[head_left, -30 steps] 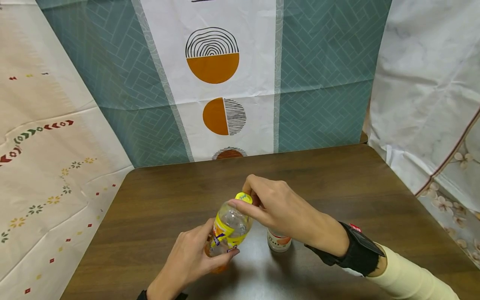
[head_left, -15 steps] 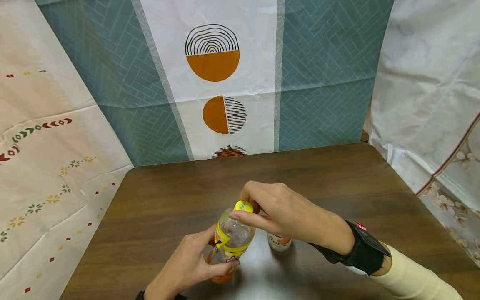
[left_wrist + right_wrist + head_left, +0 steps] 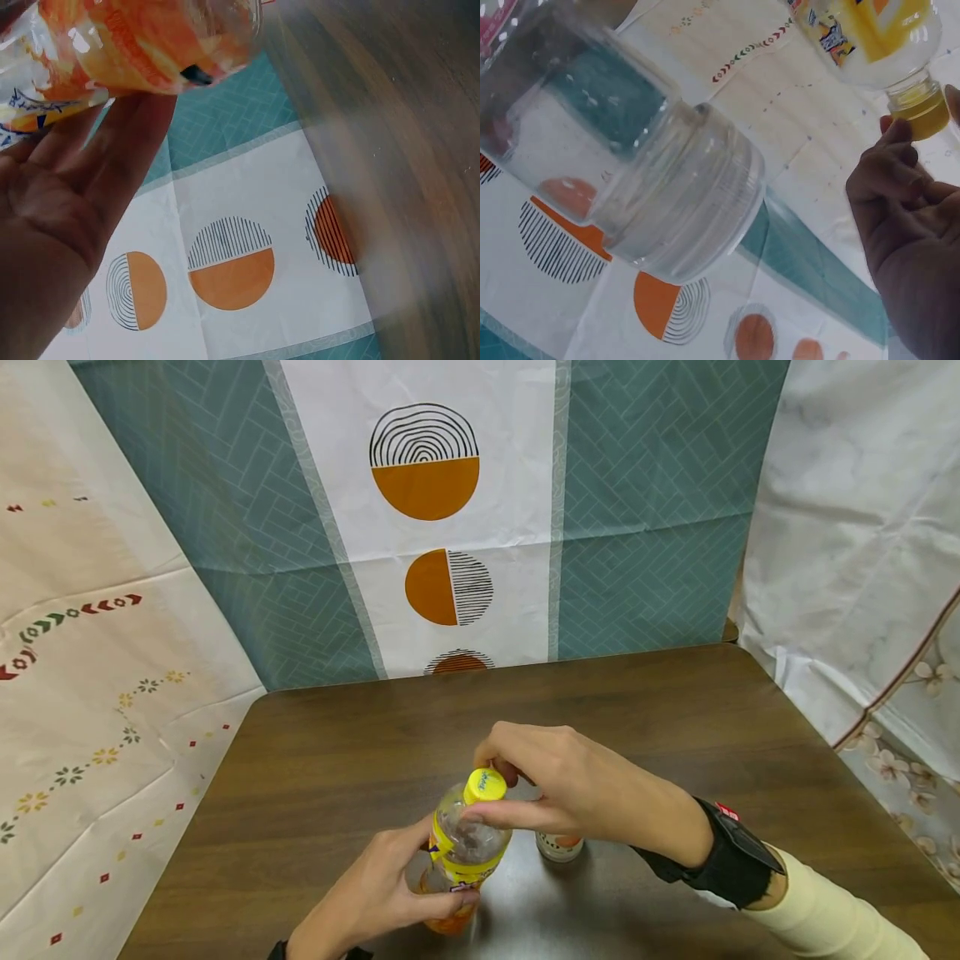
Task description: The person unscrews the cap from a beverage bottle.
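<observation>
Nearest the person, the left hand (image 3: 386, 885) grips the bottle (image 3: 468, 872), its thumb on the near side of the body and its fingers around the other. The bottle is over the near part of the table (image 3: 322, 768), its long axis close to upright with a slight lean: the base points down, and the neck points up and a little to the person's right. Whether the base touches the wood cannot be told.

At the top, the right hand (image 3: 581, 781) pinches the yellow cap (image 3: 486, 785) between thumb and curled fingers. A jar (image 3: 558, 847) sits on the table just right of the bottle, upper part hidden by that hand. Beyond the table's far edge hangs a teal-and-white cloth (image 3: 645, 485) printed with orange half-circles.
</observation>
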Available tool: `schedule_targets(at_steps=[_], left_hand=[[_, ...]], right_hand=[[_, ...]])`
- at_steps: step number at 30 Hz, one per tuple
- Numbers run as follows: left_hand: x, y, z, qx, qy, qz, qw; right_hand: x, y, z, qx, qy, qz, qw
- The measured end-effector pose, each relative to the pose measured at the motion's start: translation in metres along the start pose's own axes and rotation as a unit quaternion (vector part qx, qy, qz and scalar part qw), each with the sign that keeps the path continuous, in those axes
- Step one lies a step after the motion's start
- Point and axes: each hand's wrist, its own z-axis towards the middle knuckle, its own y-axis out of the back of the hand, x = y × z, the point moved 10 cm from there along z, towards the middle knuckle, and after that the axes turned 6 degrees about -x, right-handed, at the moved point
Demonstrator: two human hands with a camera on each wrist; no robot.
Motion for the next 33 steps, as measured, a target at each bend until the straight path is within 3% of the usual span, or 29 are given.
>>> schedule_targets(at_steps=[5, 10, 15, 20, 27, 33], left_hand=[[-0.004, 0.008, 0.002, -0.045, -0.014, 0.038, 0.9982], [-0.002, 0.014, 0.003, -0.077, 0.0, 0.078, 0.994], [0.001, 0.021, 0.004, -0.108, 0.011, 0.146, 0.9832], [-0.001, 0.025, 0.005, -0.135, -0.007, 0.204, 0.9696], [-0.001, 0.027, 0.006, -0.149, -0.014, 0.248, 0.9571], [-0.001, 0.028, 0.007, -0.147, -0.007, 0.253, 0.9562]], right_hand=[[-0.007, 0.002, -0.001, -0.011, -0.038, -0.031, 0.999], [-0.013, 0.004, -0.003, -0.03, -0.073, -0.049, 0.996], [-0.019, 0.007, -0.004, -0.044, -0.103, -0.062, 0.992], [-0.022, 0.008, -0.004, -0.049, -0.118, -0.076, 0.989], [-0.028, 0.004, -0.005, -0.048, -0.135, -0.081, 0.986], [-0.028, 0.003, -0.004, -0.052, -0.127, -0.075, 0.988]])
